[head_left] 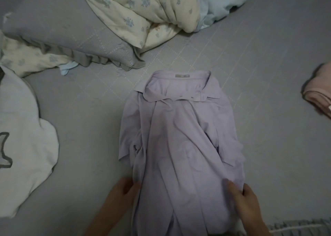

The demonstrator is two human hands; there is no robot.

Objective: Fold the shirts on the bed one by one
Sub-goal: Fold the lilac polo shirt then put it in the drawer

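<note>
I am looking down at a lilac collared shirt (180, 137) lying in the lower middle of the frame on the grey bed (259, 65), whose cover is quilted in a pale diamond grid. The cloth is thin, soft and creased, and both sides are lying turned in over the middle, so the shirt is forming a long, narrow shape with the collar at the far end and a small label showing inside it. My left hand (120, 194) is gripping the shirt's lower left edge, fingers curling under the fabric. My right hand (245, 200) is pinching the lower right edge, thumb on top. A pink folded garment (318, 91) is sitting at the right edge. A cream floral quilt (143, 15) is bunching at the upper middle, beside a ruffled grey pillow (71, 44) at the upper left. A white cushion (23, 137) is lying at the left.
</note>
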